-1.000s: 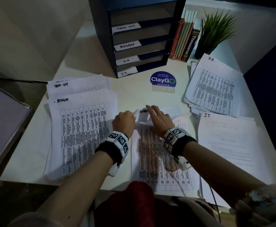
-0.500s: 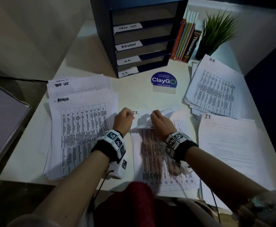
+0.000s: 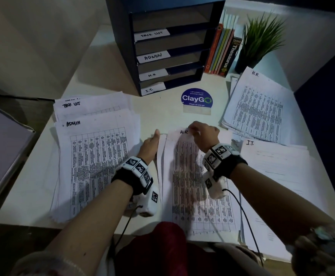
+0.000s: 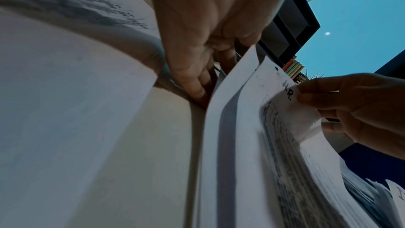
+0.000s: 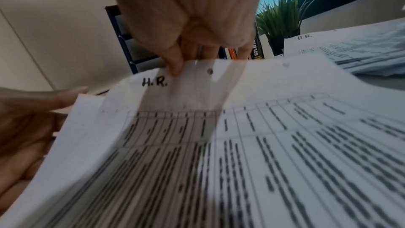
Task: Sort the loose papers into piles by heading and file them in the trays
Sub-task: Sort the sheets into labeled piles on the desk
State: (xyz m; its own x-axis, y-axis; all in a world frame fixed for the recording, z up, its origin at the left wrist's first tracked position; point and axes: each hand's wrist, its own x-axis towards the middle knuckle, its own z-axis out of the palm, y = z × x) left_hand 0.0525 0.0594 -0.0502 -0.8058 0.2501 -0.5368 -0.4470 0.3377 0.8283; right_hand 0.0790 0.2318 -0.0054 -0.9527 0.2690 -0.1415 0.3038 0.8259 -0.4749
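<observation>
We cannot read the blurred table print on the "H.R." sheet, lifted off the middle stack on the bench. Our right hand pinches its top edge; our left hand, fingers straight, presses the sheets beneath. Tray labels read "ADMIN", "H.R.", "I.T."
</observation>
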